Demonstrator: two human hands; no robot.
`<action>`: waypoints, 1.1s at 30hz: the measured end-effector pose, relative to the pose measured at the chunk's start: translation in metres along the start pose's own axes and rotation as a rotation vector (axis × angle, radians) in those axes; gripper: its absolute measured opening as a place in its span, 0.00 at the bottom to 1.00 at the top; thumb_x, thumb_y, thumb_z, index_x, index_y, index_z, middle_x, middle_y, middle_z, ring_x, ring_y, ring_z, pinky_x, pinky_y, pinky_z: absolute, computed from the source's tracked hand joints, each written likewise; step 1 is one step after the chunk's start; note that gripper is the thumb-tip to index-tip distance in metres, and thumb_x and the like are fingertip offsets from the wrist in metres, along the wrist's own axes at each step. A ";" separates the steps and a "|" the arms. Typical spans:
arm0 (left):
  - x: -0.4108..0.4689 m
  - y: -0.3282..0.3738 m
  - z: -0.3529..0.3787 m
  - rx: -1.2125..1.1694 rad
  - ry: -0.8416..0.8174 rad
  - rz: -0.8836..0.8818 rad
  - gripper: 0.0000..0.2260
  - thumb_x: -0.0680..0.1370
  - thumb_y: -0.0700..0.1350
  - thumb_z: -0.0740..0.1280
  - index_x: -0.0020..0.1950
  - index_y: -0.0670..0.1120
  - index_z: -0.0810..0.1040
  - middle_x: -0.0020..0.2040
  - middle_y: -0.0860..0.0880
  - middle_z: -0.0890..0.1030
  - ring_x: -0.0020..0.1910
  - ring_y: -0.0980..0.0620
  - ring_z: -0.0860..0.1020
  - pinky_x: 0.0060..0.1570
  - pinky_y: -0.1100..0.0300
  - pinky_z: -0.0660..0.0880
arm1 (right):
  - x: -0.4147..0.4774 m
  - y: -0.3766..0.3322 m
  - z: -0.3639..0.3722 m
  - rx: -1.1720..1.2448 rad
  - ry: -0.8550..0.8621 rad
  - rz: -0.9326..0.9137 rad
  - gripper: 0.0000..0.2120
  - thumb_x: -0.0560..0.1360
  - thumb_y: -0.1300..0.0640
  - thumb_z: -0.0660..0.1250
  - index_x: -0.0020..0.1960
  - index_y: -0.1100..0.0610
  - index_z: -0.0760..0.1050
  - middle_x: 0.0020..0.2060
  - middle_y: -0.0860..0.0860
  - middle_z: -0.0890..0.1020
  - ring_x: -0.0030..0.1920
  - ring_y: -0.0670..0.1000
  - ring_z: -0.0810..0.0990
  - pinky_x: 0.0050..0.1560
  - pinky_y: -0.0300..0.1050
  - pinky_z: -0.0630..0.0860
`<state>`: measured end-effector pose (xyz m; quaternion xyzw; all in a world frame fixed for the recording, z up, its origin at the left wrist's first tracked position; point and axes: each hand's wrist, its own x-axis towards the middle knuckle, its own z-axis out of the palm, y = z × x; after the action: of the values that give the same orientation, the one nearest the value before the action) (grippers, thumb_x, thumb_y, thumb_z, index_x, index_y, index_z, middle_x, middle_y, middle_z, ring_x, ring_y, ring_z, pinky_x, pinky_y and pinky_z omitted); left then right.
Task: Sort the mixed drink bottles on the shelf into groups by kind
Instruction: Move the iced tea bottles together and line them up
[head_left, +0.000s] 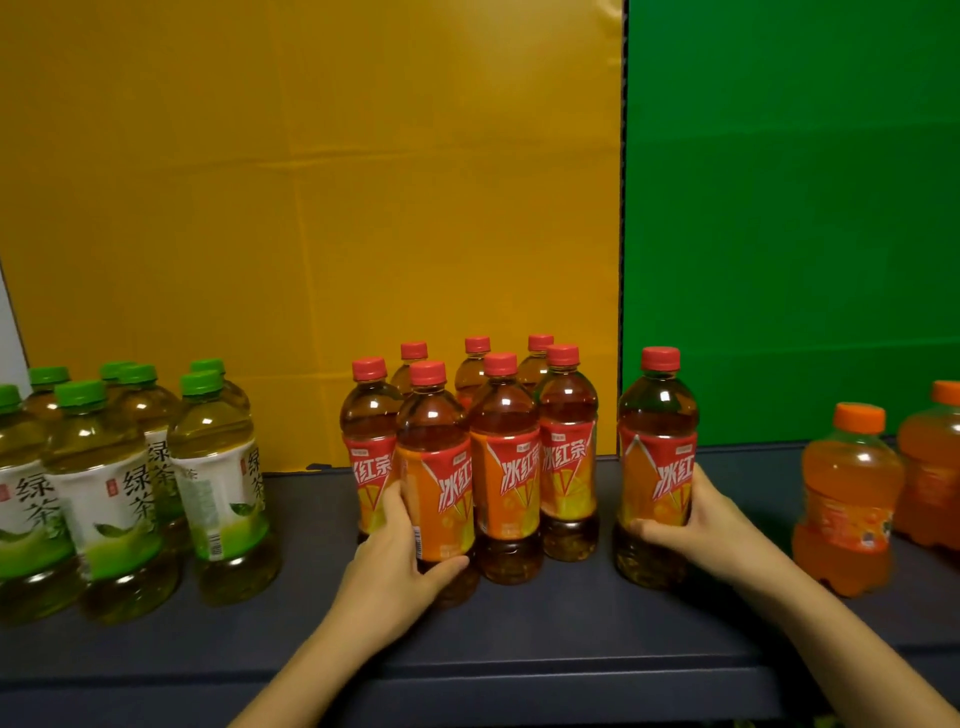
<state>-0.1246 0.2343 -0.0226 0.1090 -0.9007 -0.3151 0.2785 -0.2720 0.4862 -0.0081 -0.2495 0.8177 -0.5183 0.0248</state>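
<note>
Our left hand (400, 551) curls its fingers round 1 near iced-tea bottle (436, 483), probably steadying the cluster (566, 462), while our right hand (711, 525) grips the stray bottle (657, 467), likely to join it.

Shelf (571, 623): tea bottles (104, 488) are standing grouped at left, iced-tea cluster (498, 467) at centre in rows, front to back. One iced-tea bottle (655, 467) is standing apart just right of the cluster, two soda bottles (844, 499) sitting farther right.
</note>
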 end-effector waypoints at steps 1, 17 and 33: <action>0.001 0.000 0.001 -0.003 0.008 -0.007 0.43 0.69 0.51 0.73 0.72 0.51 0.46 0.68 0.52 0.70 0.65 0.50 0.72 0.63 0.52 0.71 | 0.007 0.002 -0.001 0.018 -0.008 0.010 0.34 0.64 0.58 0.76 0.64 0.49 0.61 0.56 0.52 0.76 0.57 0.52 0.76 0.59 0.51 0.74; 0.019 0.022 0.025 -0.150 0.334 -0.008 0.59 0.52 0.62 0.75 0.73 0.51 0.42 0.73 0.45 0.60 0.71 0.48 0.62 0.68 0.50 0.65 | 0.047 0.003 -0.001 0.209 -0.239 -0.003 0.31 0.63 0.64 0.75 0.62 0.53 0.67 0.52 0.51 0.80 0.53 0.50 0.79 0.57 0.48 0.74; 0.007 0.012 0.000 -0.257 0.250 0.069 0.32 0.64 0.59 0.72 0.65 0.56 0.66 0.58 0.59 0.75 0.55 0.61 0.76 0.52 0.67 0.72 | 0.044 0.001 -0.004 0.299 -0.199 -0.040 0.55 0.54 0.54 0.78 0.72 0.50 0.50 0.64 0.51 0.70 0.61 0.51 0.72 0.61 0.49 0.71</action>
<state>-0.1305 0.2412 -0.0124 0.0799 -0.8147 -0.4018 0.4104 -0.3121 0.4705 0.0019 -0.3093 0.7198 -0.6072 0.1323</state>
